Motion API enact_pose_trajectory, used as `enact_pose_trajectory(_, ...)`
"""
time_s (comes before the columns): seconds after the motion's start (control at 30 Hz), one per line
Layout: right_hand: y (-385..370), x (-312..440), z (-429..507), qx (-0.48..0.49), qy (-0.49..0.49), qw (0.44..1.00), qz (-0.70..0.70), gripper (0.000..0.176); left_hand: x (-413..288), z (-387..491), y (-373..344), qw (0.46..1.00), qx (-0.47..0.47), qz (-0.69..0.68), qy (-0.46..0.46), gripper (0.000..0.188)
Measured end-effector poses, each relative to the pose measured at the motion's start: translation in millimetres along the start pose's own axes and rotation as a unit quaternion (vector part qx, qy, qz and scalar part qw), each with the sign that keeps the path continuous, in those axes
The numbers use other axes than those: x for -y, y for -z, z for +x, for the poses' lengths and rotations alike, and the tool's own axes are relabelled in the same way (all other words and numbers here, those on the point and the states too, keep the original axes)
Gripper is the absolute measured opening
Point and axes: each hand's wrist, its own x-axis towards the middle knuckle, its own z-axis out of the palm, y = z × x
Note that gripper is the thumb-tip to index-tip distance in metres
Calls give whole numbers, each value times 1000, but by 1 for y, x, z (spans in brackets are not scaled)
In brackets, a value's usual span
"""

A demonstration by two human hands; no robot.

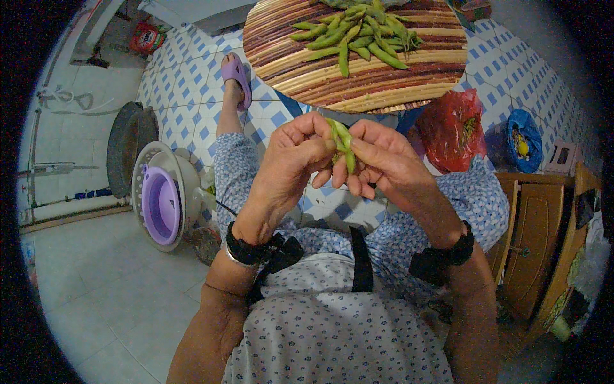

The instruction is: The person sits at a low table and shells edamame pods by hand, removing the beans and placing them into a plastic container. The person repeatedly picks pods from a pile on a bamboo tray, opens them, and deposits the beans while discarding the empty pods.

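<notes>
Between the fingertips of both hands is a green bean pod (341, 137), which looks split open along its length. My left hand (300, 151) pinches one side of it with thumb and forefinger. The other side is gripped by my right hand (383, 153), thumb on top. A green piece (350, 163), perhaps a bean or the pod's lower end, shows beneath the thumbs. Just beyond the hands, a pile of green bean pods (360, 36) lies on a round striped tabletop (288, 69). Curled fingers partly hide the pod.
Right of the table sits a red plastic bag (451, 129) with green scraps, then a blue-lined bin (525, 141) holding waste. A wooden cabinet (532, 240) stands at my right. Leftward are a purple basin (160, 206) in a pale colander (139, 192) and a dark round pan (127, 149).
</notes>
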Motion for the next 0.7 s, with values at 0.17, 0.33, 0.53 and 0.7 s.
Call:
enact_pose_trajectory(0.17,-6,-3,1,-102,42,980,-165,21,5,0,-2,975,-55,205,-65,8)
enact_pose_trajectory(0.33,-11,0,-1,-150,77,962,-215,16,4,-3,-7,952,-84,290,-54,17)
enact_pose_trajectory(0.53,-17,1,-3,-156,61,959,-230,13,6,-1,-15,953,-119,263,-88,15)
enact_pose_trajectory(0.7,-15,4,-5,-144,47,971,-187,12,5,0,-15,975,-86,182,-98,15)
